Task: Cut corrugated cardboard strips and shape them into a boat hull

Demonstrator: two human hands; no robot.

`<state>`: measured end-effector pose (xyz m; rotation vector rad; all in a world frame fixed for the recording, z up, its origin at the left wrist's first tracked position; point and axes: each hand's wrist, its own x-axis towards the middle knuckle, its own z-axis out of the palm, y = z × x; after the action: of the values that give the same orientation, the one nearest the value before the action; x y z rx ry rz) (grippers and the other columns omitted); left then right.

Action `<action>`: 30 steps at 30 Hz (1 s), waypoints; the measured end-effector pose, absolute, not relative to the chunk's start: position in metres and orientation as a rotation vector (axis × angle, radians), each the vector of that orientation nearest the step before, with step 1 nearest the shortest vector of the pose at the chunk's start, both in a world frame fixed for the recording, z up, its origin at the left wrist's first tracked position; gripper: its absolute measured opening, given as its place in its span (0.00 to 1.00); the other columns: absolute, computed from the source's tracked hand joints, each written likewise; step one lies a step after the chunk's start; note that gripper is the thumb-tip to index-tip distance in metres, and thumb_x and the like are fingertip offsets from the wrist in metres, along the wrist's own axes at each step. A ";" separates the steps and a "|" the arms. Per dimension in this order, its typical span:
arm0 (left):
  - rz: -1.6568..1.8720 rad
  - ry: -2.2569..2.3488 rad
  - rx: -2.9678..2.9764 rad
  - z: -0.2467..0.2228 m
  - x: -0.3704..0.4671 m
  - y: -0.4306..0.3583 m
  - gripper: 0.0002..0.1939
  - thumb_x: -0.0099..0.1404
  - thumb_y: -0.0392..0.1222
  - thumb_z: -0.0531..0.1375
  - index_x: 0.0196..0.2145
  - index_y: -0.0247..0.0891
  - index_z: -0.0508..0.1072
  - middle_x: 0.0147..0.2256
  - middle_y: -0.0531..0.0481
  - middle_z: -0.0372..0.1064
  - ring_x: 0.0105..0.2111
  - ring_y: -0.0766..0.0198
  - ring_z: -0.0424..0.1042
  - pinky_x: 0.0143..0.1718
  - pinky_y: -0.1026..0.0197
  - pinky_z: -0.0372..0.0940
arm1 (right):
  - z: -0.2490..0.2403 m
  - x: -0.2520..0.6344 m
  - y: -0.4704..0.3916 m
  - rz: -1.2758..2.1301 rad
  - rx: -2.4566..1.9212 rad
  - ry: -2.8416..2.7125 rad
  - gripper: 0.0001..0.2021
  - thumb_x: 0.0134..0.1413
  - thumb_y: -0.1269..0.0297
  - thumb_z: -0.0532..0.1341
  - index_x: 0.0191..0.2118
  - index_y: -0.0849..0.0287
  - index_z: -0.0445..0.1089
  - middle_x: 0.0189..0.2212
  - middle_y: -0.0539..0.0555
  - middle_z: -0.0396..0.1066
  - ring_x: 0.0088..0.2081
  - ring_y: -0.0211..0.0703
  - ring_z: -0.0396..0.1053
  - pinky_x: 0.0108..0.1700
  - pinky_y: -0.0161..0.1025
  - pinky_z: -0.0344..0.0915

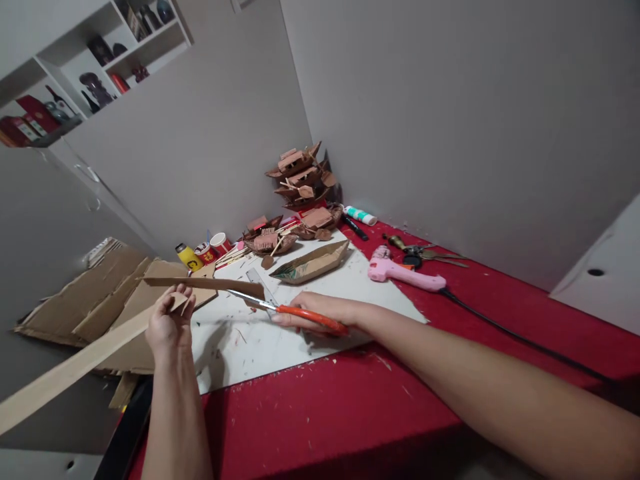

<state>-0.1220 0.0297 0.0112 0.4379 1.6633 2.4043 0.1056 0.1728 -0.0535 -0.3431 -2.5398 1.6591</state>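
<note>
My left hand [171,323] is closed on cardboard. A long pale cardboard strip [85,365] runs from it to the lower left, and a short brown cardboard strip [205,285] extends from its fingertips to the right. Whether the two are one piece, I cannot tell. In my right hand [333,305] is a pair of scissors [313,318] with orange handles; its blades point left, at the underside of the brown strip near its right end. Behind them, an open cardboard boat hull [313,262] lies on the white board [250,367]. A metal ruler [257,279] is partly hidden behind the strip.
Several finished model boats [305,177] are stacked in the corner. At right on the red table [280,413] lie a pink glue gun [407,273] with a black cord, and pliers [440,255]. Paper cups [220,241], a yellow bottle [187,256] and cardboard sheets [95,287] are at left.
</note>
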 end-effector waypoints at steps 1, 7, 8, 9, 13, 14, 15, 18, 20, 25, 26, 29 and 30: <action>2.442 1.677 0.450 0.011 -0.121 0.030 0.08 0.51 0.31 0.53 0.30 0.38 0.68 0.30 0.51 0.71 0.30 0.65 0.74 0.33 0.61 0.70 | -0.052 0.108 0.172 1.751 -0.299 -2.512 0.28 0.50 0.36 0.52 0.23 0.60 0.61 0.12 0.44 0.52 0.14 0.32 0.52 0.18 0.32 0.51; 2.586 1.779 0.564 0.006 -0.115 0.035 0.07 0.53 0.34 0.56 0.33 0.41 0.66 0.38 0.53 0.68 0.38 0.67 0.72 0.37 0.66 0.66 | -0.051 0.114 0.165 2.227 -0.309 -2.243 0.29 0.49 0.34 0.53 0.29 0.61 0.65 0.15 0.43 0.50 0.15 0.31 0.50 0.15 0.30 0.54; 2.587 1.792 0.593 0.005 -0.114 0.037 0.05 0.54 0.35 0.55 0.31 0.41 0.66 0.38 0.53 0.68 0.39 0.68 0.71 0.37 0.67 0.66 | -0.053 0.115 0.165 2.336 -0.274 -2.205 0.30 0.49 0.34 0.52 0.30 0.61 0.65 0.15 0.43 0.49 0.16 0.30 0.49 0.15 0.29 0.54; 2.576 1.800 0.628 0.004 -0.112 0.038 0.03 0.54 0.36 0.55 0.30 0.40 0.65 0.37 0.53 0.68 0.38 0.68 0.71 0.36 0.68 0.65 | -0.054 0.116 0.164 2.427 -0.222 -2.180 0.30 0.49 0.34 0.52 0.30 0.62 0.65 0.15 0.42 0.49 0.16 0.30 0.48 0.15 0.28 0.54; 2.342 1.777 0.827 0.004 -0.098 0.039 0.07 0.57 0.42 0.53 0.25 0.38 0.66 0.25 0.53 0.68 0.27 0.68 0.70 0.30 0.66 0.65 | -0.052 0.117 0.163 2.531 0.080 -2.064 0.28 0.49 0.37 0.55 0.30 0.63 0.66 0.17 0.43 0.52 0.17 0.29 0.49 0.16 0.27 0.54; 2.231 1.758 0.883 0.004 -0.092 0.038 0.08 0.57 0.44 0.54 0.25 0.38 0.67 0.23 0.53 0.68 0.24 0.67 0.69 0.28 0.65 0.65 | -0.051 0.116 0.163 2.492 0.128 -2.015 0.27 0.49 0.38 0.56 0.31 0.64 0.66 0.17 0.43 0.53 0.16 0.29 0.50 0.16 0.27 0.54; 2.105 1.735 0.934 0.004 -0.086 0.037 0.09 0.56 0.45 0.55 0.25 0.38 0.68 0.22 0.53 0.68 0.21 0.67 0.68 0.26 0.64 0.64 | -0.049 0.114 0.163 2.432 0.147 -1.966 0.26 0.48 0.39 0.58 0.31 0.64 0.66 0.17 0.43 0.55 0.16 0.28 0.51 0.16 0.27 0.53; 1.696 1.659 1.046 0.001 -0.066 0.035 0.10 0.56 0.46 0.58 0.27 0.36 0.70 0.21 0.49 0.71 0.15 0.66 0.65 0.19 0.63 0.60 | -0.046 0.107 0.164 2.201 0.044 -1.816 0.22 0.44 0.47 0.65 0.34 0.64 0.66 0.22 0.47 0.64 0.18 0.28 0.56 0.18 0.27 0.54; 1.425 1.613 1.080 -0.005 -0.053 0.036 0.12 0.56 0.47 0.60 0.28 0.34 0.72 0.21 0.45 0.72 0.12 0.66 0.64 0.15 0.64 0.57 | -0.046 0.101 0.163 2.107 -0.052 -1.695 0.22 0.40 0.53 0.69 0.37 0.62 0.64 0.30 0.49 0.68 0.22 0.28 0.61 0.21 0.26 0.57; 0.984 1.505 1.094 -0.026 -0.027 0.042 0.15 0.57 0.49 0.61 0.29 0.32 0.74 0.20 0.43 0.73 0.11 0.67 0.63 0.13 0.66 0.55 | -0.049 0.097 0.154 2.111 -0.114 -1.557 0.25 0.34 0.57 0.71 0.36 0.59 0.59 0.26 0.44 0.64 0.20 0.31 0.62 0.22 0.31 0.61; 0.941 1.487 1.096 -0.030 -0.024 0.044 0.16 0.57 0.50 0.60 0.29 0.32 0.74 0.20 0.43 0.73 0.11 0.67 0.63 0.13 0.66 0.55 | -0.049 0.097 0.152 2.087 -0.129 -1.561 0.24 0.34 0.57 0.70 0.36 0.58 0.59 0.25 0.43 0.64 0.20 0.31 0.61 0.22 0.31 0.61; 0.847 1.454 1.101 -0.038 -0.022 0.047 0.19 0.59 0.54 0.58 0.29 0.31 0.74 0.19 0.43 0.72 0.11 0.67 0.64 0.14 0.66 0.56 | -0.047 0.099 0.150 1.924 -0.201 -1.565 0.20 0.36 0.59 0.69 0.35 0.60 0.62 0.26 0.45 0.65 0.25 0.33 0.62 0.27 0.31 0.62; 0.826 1.453 1.105 -0.040 -0.023 0.047 0.21 0.59 0.55 0.58 0.29 0.31 0.74 0.19 0.43 0.72 0.11 0.67 0.64 0.14 0.66 0.56 | -0.047 0.099 0.150 1.881 -0.221 -1.558 0.20 0.36 0.60 0.69 0.35 0.60 0.62 0.27 0.45 0.65 0.26 0.34 0.63 0.29 0.32 0.62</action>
<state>-0.0228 0.0473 -0.0398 1.1049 1.4526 0.8261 0.0988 0.1500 -0.0466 -0.2211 -1.5583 1.8810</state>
